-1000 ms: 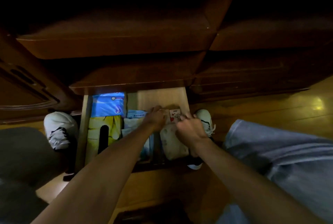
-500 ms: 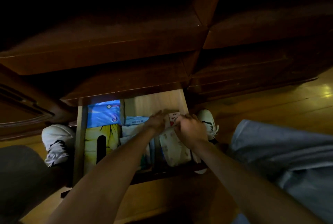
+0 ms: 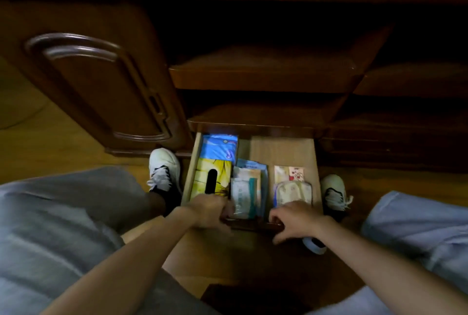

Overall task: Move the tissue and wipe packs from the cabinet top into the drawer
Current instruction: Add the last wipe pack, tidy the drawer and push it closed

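Observation:
The pulled-out wooden drawer holds a blue pack, a yellow tissue box with a dark slot, a stack of pale wipe packs in the middle, a small pack with a red cartoon print and a cream wipe pack at the right. My left hand is curled over the drawer's dark front edge near the yellow box. My right hand rests on the same front edge, fingers bent over it, just below the cream pack.
The dark wooden cabinet has open shelves above the drawer and a carved door at the left. My white shoes and grey-trousered knees flank the drawer on the wood floor.
Both hands have let go of the packs at the drawer's right side and moved back to its front edge. The camera has tilted up, showing more cabinet.

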Available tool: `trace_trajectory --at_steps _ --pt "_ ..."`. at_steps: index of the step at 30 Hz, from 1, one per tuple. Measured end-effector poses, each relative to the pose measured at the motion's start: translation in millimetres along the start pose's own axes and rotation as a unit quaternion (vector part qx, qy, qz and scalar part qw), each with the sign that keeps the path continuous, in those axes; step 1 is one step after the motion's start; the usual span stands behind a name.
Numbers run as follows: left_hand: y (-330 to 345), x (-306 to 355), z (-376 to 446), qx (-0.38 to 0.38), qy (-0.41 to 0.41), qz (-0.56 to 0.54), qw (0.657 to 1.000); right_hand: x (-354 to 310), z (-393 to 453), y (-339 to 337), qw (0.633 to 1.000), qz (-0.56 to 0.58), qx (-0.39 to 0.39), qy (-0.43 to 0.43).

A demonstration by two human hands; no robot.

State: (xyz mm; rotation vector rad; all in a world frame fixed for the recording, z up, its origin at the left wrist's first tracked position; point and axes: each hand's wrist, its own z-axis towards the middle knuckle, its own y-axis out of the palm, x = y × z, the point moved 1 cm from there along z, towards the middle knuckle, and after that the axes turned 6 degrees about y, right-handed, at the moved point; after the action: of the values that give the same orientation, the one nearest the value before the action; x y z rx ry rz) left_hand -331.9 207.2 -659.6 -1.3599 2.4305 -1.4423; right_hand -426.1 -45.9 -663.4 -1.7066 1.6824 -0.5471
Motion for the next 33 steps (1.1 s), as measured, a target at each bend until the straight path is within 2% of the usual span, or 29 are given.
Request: trace_trajectory --at_steps 2,4,9,14,18,23,28,33 --pt "9 -3 -8 -0.024 -0.018 0.032 0.999 -7 -1 3 0.998 -0.059 0.026 -0.004" --pt "12 -6 -6 -0.008 -0.027 0.076 0.997 -11 0 3 0.994 -0.102 0.039 -0.002" --pt "9 -5 1 -0.005 0.002 0.157 0.988 -14 2 -1 0.985 -0.164 0.044 -0.007" --pt "3 -5 8 0.016 0.011 0.153 0.988 -2 4 -7 0.987 -0.152 0.061 0.008" --pt "-5 -3 18 0.073 0.006 0.150 0.986 23 4 -17 0.986 -0.118 0.106 0.048" --pt "-2 -10 21 0.099 -0.028 0.138 0.985 17 17 -15 0.985 -0.120 0.115 0.051" --pt "-16 -16 35 0.167 -0.042 0.132 0.976 36 27 -34 0.981 -0.091 0.154 0.072" --pt "-13 -25 50 0.185 -0.059 0.114 0.974 39 41 -29 0.976 -0.087 0.180 0.090"
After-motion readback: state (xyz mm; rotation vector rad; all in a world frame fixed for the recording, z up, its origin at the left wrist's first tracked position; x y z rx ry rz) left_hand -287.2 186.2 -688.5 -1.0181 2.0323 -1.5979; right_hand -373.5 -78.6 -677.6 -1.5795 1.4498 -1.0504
